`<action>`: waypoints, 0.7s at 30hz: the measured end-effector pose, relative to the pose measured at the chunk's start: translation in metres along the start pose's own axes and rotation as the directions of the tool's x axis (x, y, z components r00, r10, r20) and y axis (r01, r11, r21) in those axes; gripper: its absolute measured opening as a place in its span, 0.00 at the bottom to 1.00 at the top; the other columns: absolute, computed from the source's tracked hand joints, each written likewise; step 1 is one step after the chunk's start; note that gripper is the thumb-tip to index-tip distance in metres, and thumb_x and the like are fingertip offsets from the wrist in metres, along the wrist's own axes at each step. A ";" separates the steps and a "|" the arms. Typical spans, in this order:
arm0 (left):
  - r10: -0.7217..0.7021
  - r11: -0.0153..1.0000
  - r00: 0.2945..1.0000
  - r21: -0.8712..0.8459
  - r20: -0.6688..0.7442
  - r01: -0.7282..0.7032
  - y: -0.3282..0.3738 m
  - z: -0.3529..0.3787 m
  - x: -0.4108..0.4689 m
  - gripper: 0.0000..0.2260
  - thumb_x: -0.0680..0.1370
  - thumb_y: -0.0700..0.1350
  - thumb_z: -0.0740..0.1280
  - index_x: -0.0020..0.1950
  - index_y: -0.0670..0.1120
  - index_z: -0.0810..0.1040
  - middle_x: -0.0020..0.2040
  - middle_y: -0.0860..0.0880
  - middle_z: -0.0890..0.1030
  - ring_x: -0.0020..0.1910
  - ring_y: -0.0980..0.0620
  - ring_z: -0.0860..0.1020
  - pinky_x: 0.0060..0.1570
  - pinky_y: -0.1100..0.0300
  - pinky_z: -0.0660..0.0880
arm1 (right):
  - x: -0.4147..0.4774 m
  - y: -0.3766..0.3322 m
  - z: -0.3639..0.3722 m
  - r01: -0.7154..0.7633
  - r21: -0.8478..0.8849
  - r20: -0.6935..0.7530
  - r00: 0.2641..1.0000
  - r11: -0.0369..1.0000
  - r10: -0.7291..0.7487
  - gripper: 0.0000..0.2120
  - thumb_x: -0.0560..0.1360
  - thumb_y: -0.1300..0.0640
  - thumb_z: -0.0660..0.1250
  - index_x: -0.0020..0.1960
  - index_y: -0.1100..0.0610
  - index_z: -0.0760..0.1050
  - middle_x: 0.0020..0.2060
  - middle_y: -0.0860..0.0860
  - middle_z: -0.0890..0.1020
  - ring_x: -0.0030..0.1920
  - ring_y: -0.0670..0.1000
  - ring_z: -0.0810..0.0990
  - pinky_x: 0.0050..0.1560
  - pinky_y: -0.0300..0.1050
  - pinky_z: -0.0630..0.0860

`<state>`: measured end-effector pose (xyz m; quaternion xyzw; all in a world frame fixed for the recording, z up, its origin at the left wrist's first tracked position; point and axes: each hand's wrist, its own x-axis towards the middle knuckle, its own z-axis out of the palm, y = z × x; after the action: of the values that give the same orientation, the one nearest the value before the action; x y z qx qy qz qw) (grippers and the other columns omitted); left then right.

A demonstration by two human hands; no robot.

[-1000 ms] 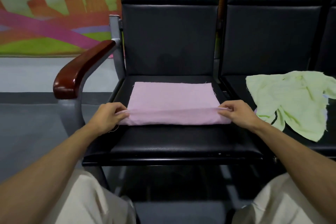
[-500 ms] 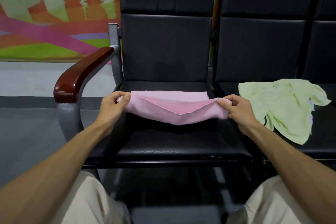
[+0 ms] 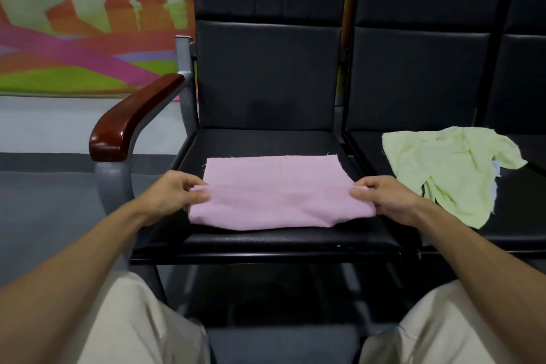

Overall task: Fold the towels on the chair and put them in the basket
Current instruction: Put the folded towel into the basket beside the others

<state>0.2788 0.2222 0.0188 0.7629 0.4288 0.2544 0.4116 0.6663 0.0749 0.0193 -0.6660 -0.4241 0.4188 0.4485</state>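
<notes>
Pink towel (image 3: 274, 192) is lying folded on the seat of the black chair (image 3: 266, 142), pretty much dead centre for me. Its raw edge is at 12 o'clock and a slightly baggy fold is at 6 o'clock.

My left hand (image 3: 171, 195) has the 9 o'clock side, thumb and fingers (image 3: 197, 195) pinching the cloth. My right hand (image 3: 384, 201) does the same at 3 o'clock, fingers (image 3: 359, 193) closed on that edge. So both ends are pinched, nothing spread flat.

My guess is I'm mid-fold here, squaring it up before the next halving. To do it well I'd keep both pinches level and pull gently outward so the middle doesn't sag. Then I'd line the layers up with that 12 o'clock edge before pressing anything down. The cloth looks thin and floppy, so the layers will probably slide if one side leads.

Wooden armrest (image 3: 133, 118) sits out at 10 o'clock, out of the way. Green towel (image 3: 449, 168) is crumpled on the next seat at 3 o'clock, near my right hand but not touching the pink one. Can't see the basket anywhere.
</notes>
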 end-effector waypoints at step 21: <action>-0.077 0.996 0.780 -0.011 -0.621 0.090 0.004 0.030 0.106 0.08 0.81 0.41 0.58 0.49 0.45 0.76 0.47 0.49 0.78 0.47 0.51 0.73 0.46 0.60 0.66 | 0.112 -0.016 0.041 0.218 -0.241 -0.542 0.778 0.946 -0.318 0.06 0.73 0.59 0.69 0.47 0.52 0.84 0.41 0.43 0.83 0.46 0.42 0.79 0.49 0.37 0.74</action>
<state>0.3565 0.3005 0.0099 0.6209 0.5762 0.4684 0.2512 0.6566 0.1938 0.0047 -0.7282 -0.3930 0.0940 0.5536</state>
